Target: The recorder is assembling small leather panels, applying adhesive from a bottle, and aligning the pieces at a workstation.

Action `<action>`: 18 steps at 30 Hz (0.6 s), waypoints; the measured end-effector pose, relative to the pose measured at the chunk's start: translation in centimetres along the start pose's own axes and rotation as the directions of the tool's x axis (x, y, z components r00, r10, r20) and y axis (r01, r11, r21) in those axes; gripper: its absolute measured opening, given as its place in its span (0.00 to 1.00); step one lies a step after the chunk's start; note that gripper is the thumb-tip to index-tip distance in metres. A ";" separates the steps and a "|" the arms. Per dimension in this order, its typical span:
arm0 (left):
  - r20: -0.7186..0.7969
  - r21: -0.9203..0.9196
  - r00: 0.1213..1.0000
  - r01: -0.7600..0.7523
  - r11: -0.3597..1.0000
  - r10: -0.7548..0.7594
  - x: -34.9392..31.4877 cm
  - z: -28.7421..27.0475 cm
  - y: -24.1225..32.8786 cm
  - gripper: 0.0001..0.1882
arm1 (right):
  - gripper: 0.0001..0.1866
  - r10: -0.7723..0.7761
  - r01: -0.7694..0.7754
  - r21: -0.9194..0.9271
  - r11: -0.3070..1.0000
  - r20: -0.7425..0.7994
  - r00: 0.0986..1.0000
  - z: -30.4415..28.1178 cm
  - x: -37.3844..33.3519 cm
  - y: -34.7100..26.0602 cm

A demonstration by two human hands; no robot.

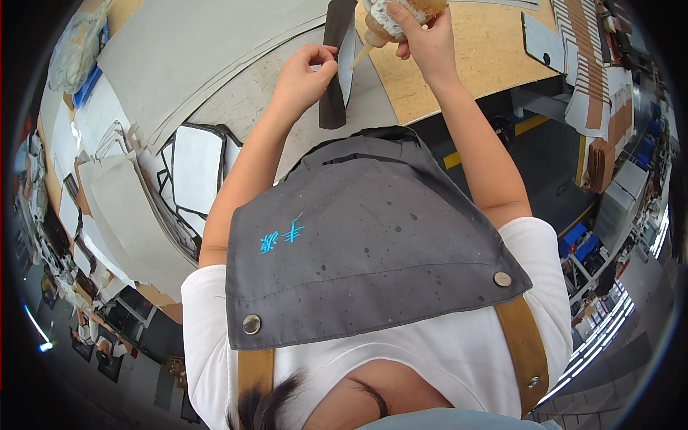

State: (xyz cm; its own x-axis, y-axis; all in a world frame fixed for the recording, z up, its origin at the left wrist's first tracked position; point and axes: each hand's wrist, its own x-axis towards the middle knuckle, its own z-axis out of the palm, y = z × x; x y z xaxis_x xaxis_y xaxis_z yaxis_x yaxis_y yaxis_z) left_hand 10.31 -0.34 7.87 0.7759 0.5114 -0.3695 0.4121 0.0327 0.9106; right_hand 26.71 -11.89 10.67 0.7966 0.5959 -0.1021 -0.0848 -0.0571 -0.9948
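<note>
Nearest, a dark grey apron point(380, 236) covers the wearer's chest, held by tan straps point(519, 337) with metal snaps. Turquoise lettering point(282, 234) is stitched on the bib (the only sizeable writing in view); no label can be read on the bottle.

Beyond the apron, the left hand point(308, 75) pinches the left edge of a dark strip point(332, 107), thumb and forefinger drawn together, the other fingers curled. The strip lies lengthwise over the near edge of the worktable point(287, 79), its pale face showing along the right side; its far end is cut off by the upper frame.

The right hand point(423, 46) is wrapped around an amber bottle point(383, 25), crusted white and also cropped above. The nozzle slants down toward the pale face; whether it touches cannot be told.

To the left stand grey sheets point(129, 208) and black-edged white panels point(197, 168), partly overlapping. Farther out are a clear plastic bag point(75, 46) and, at right, brown-and-white slats point(591, 57); the outermost background is bent and too small to make out.
</note>
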 end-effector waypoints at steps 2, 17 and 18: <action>-0.007 -0.010 1.000 0.021 1.000 -0.021 -0.1 0.1 -0.2 0.06 | 0.26 0.033 -0.033 -0.007 0.999 -0.005 0.999 0.0 -0.6 -0.1; -0.034 -0.102 0.993 -0.112 0.988 0.109 -0.6 -0.4 -1.5 0.06 | 0.28 0.262 -0.262 -0.012 0.965 0.002 0.965 0.7 -4.6 -0.9; -0.031 -0.112 0.994 -0.111 0.988 0.108 -0.6 -0.4 -1.4 0.06 | 0.28 0.255 -0.255 -0.022 0.967 0.015 0.967 0.8 -4.8 -0.9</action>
State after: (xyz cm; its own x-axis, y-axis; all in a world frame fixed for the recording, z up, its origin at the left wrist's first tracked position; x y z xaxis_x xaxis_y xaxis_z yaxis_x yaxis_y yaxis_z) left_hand 9.04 -0.35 6.86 0.8005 0.5386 -0.2631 0.2678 0.0714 0.9608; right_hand 22.46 -14.04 12.09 0.7394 0.5737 -0.3524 -0.2718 -0.2245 -0.9358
